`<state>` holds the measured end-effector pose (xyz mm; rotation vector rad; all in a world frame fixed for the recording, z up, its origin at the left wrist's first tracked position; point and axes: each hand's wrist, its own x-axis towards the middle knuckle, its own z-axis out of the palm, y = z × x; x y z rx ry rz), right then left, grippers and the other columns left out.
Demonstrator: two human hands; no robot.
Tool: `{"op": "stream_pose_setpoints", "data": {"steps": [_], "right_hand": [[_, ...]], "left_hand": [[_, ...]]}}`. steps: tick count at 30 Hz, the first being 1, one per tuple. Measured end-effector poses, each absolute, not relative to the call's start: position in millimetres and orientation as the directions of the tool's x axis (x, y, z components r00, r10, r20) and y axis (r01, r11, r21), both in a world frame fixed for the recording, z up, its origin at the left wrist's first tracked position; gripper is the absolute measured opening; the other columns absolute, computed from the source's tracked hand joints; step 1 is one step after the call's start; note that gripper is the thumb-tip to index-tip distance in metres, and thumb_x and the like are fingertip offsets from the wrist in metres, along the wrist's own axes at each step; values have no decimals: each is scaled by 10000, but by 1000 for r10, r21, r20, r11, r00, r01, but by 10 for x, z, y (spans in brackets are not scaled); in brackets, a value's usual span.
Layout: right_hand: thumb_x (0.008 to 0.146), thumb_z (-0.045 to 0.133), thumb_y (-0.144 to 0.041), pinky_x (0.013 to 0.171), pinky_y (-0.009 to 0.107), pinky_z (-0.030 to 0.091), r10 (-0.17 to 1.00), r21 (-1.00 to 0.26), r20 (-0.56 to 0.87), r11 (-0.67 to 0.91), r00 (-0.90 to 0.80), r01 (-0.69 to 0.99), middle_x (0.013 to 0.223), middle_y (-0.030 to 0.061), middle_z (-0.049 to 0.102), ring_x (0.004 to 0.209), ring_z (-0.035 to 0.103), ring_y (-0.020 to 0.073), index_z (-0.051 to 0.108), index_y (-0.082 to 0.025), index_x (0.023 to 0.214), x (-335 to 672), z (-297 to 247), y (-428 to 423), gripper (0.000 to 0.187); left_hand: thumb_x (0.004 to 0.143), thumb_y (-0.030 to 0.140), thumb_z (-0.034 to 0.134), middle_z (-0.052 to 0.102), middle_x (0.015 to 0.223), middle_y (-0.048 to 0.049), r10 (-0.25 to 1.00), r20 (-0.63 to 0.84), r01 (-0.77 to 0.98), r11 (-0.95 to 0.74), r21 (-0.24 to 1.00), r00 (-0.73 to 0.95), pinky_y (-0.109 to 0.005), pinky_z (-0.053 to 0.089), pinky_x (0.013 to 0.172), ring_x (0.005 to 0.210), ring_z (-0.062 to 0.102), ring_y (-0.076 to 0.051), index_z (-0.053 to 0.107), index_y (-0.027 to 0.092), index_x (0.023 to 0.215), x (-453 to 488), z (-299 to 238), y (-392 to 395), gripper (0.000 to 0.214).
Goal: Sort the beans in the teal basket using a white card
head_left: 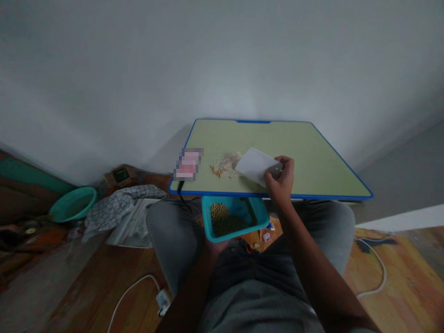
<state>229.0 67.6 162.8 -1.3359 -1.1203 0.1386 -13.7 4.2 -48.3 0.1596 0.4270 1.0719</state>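
Observation:
My left hand (217, 246) is under a teal plastic tub (261, 212) and grips it from below, its fingers mostly hidden. The tub is tilted just below the table's front edge. In it lie yellow beans (219, 212) and a heap of small dark green beans (231, 225). Over the table, my right hand (282, 179) is closed on a stiff white card (255, 165), held at a slant. By the card's left edge, a spread of pale grains (229, 159) lies on the tabletop with several yellow kernels (218, 172) beside it.
The low pale green table (312, 157) has a blue rim and stands against the wall. A pixelated flat object (188, 164) sits at its left with a black cable. A teal basin (78, 203), a checked cloth (121, 203) and a power strip (163, 300) are on the floor.

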Motion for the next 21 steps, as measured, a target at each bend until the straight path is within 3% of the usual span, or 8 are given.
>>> {"op": "stream_pose_setpoints", "data": {"steps": [6, 12, 17, 21], "right_hand": [[692, 606, -265, 678, 321, 411, 735, -848, 511, 347, 445, 401, 990, 4, 541, 764, 496, 178, 488, -275, 1161, 2317, 1579, 712, 483], [720, 562, -288, 718, 318, 460, 531, -834, 548, 411, 647, 369, 1075, 43, 495, 881, 547, 212, 429, -284, 1208, 2504, 1525, 754, 505], [712, 593, -290, 757, 342, 463, 508, -829, 558, 382, 656, 408, 1080, 41, 500, 890, 555, 224, 441, -292, 1206, 2903, 1456, 784, 517], [721, 607, -320, 704, 323, 449, 606, -858, 514, 378, 607, 349, 1020, 22, 519, 814, 530, 207, 453, -291, 1179, 3114, 1387, 804, 484]], "left_hand": [[1161, 451, 440, 887, 1326, -87, 881, -264, -831, 462, 308, 392, -622, 457, 1313, 1335, 789, -335, 915, 250, 1214, -10, -369, 51, 518], [1169, 427, 429, 893, 1300, -90, 868, -258, -813, 491, 312, 424, -645, 421, 1341, 1400, 752, -344, 921, 240, 1192, -44, -336, 37, 528], [1170, 435, 405, 881, 1347, -102, 868, -254, -813, 492, 312, 427, -638, 420, 1345, 1379, 764, -342, 915, 233, 1240, -26, -297, 12, 553], [1141, 447, 467, 886, 1328, -99, 866, -261, -813, 494, 307, 427, -635, 418, 1346, 1369, 767, -347, 917, 234, 1217, -18, -286, -9, 504]]}}
